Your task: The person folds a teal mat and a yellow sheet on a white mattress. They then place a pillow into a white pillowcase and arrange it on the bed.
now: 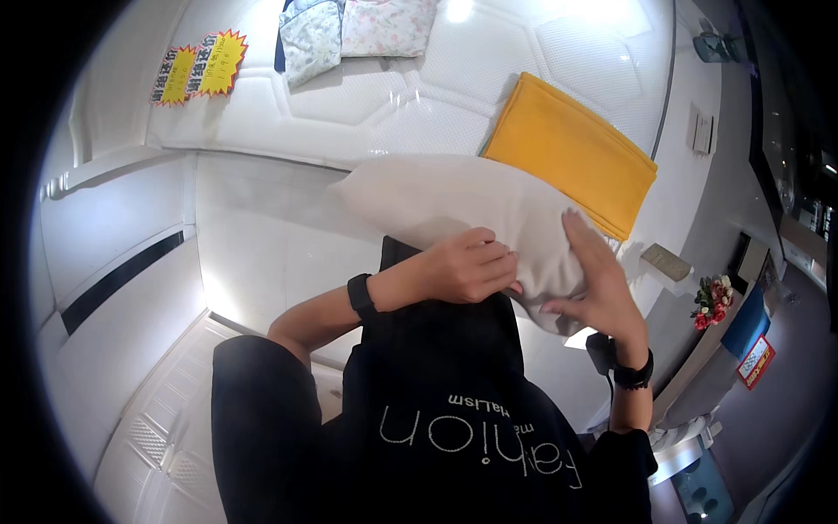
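Observation:
A plump cream pillow [452, 190] lies crosswise in front of me, just off the near edge of a white quilted mattress [366, 128]. My left hand [468, 265] has its fingers curled at the pillow's near edge, with the thumb against the fabric. Around the pillow's right end, my right hand [599, 288] spreads its fingers over the top side and its thumb on the near side. Creases run through the cloth between both hands. Behind the pillow's right half, a folded yellow cloth [569, 150] rests on the mattress.
Folded floral cloths [386, 29] lie at the mattress's far side. Yellow starburst signs [219, 62] with writing are at its left. A white cabinet-like panel [124, 262] stands left. To the right are a beige block [666, 262] and a bunch of flowers [712, 301].

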`<state>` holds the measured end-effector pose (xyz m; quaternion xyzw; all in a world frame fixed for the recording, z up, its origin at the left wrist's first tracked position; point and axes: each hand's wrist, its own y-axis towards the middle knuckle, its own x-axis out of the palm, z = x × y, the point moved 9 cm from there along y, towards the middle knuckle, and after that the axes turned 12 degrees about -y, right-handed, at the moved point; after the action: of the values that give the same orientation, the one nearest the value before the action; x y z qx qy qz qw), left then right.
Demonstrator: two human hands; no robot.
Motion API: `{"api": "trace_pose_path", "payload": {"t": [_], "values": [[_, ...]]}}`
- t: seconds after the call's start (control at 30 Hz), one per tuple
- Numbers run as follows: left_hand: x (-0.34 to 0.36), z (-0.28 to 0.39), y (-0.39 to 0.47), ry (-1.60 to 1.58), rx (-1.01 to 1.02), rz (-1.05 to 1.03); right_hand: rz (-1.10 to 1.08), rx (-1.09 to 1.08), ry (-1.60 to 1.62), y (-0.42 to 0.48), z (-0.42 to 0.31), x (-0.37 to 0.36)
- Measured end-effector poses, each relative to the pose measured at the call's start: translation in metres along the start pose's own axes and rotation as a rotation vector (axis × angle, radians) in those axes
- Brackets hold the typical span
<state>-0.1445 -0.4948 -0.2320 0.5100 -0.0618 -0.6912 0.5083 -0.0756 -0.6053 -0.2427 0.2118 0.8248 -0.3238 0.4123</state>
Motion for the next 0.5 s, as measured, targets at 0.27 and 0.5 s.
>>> {"api": "trace_pose_path", "payload": {"t": [0.27,0.5], "values": [[0.000,0.019,-0.005,-0.008,-0.005,-0.049,-0.204,-0.186,-0.042,-0.023,-0.029,0.073],[-0.007,-0.002,-0.009,0.023,-0.141,0.055,-0.325,-0.185,0.284,-0.039,-0.026,0.067]]}}
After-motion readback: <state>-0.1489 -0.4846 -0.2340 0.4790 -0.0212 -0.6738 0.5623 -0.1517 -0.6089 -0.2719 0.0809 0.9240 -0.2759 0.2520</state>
